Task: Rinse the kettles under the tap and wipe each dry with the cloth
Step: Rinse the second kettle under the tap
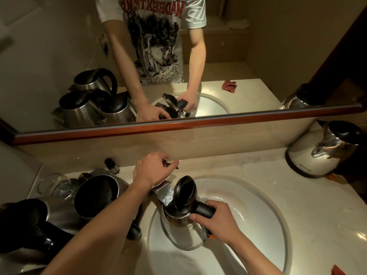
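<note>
The right hand [216, 219] grips the black handle of a steel kettle [184, 229] held in the sink [258, 215] with its lid up under the tap [165, 195], whose lever the left hand [153, 169] grasps.

Your left is crowded: two kettles [95, 197] [25, 225] and a glass [56, 186] pack the counter [297, 205] there. The tap [164, 193] overhangs the basin [248, 221]; its right half lies open. Another kettle [321, 149] blocks the far right corner.
</note>
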`<control>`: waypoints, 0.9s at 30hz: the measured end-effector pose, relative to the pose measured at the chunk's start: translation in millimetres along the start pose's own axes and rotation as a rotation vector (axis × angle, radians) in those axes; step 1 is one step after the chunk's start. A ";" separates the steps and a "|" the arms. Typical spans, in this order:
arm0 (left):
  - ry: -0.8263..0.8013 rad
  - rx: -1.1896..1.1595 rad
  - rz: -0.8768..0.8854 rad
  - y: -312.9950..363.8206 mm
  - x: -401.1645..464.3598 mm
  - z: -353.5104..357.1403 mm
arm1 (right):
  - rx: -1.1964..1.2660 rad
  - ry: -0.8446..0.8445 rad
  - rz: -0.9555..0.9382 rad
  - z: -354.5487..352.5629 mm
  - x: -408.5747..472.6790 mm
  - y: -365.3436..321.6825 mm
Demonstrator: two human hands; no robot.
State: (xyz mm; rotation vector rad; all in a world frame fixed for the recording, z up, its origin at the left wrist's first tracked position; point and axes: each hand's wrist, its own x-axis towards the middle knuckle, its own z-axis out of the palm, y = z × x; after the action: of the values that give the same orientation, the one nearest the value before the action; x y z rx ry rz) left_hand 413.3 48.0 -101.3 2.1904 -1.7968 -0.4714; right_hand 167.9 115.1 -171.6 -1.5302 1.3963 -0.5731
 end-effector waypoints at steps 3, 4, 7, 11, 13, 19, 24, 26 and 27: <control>0.005 0.007 -0.002 0.8 -0.5 -0.2 | 0.006 0.006 -0.005 -0.7 -1.2 -0.2; 0.004 0.007 -0.005 0.9 -0.4 -0.1 | 0.007 0.006 -0.009 -0.8 -1.4 -0.3; 0.000 0.014 -0.005 -0.2 0.5 1.2 | 0.009 -0.001 -0.008 -1.9 -2.0 -1.7; -0.006 0.008 -0.008 -2.2 1.5 2.6 | 0.002 -0.009 -0.006 -1.9 -1.7 -3.5; -0.011 0.004 -0.004 -2.7 1.8 3.0 | 0.002 -0.013 -0.001 -1.3 -2.0 -4.0; -0.001 -0.004 0.002 -4.3 1.9 3.5 | -0.013 -0.003 -0.004 -1.0 -2.7 -4.3; -0.006 0.010 -0.002 -3.2 3.2 3.5 | -0.008 -0.004 0.000 -1.7 -3.6 -7.3; -0.006 0.011 -0.004 -3.4 3.1 3.9 | -0.007 -0.005 0.003 -2.6 -4.1 -8.8; -0.003 0.009 -0.004 -3.6 3.0 4.0 | -0.004 -0.007 0.006 -3.1 -4.3 -10.0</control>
State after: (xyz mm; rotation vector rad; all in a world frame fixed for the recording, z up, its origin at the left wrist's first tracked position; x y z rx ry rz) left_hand 415.4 45.8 -106.6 2.2010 -1.7997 -0.4694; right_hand 169.2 117.1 -160.6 -1.5290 1.3974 -0.5610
